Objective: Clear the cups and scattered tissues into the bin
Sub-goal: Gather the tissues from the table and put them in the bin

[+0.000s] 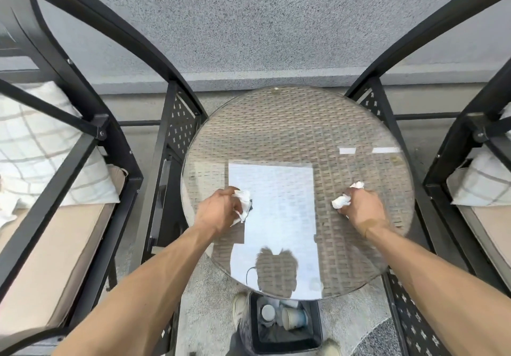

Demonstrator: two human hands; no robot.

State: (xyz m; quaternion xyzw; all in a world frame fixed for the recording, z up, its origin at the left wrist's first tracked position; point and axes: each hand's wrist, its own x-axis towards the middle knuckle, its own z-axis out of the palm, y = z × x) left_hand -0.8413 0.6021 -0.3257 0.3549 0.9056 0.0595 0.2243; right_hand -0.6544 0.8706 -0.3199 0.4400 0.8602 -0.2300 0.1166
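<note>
Both hands are closed over the round glass-topped wicker table [298,123]. The left hand [218,212] grips a crumpled white tissue [242,203]; the right hand [362,209] grips further crumpled white tissue wads [342,201], one end protruding at the far side of the fist. No loose tissue is visible on the glass. The black square bin [287,344] stands on the floor at the table's near edge, between the forearms, already containing paper cups [294,318]. Judgement: the bin lies nearer than both hands and roughly equidistant; both must draw back and lower.
</note>
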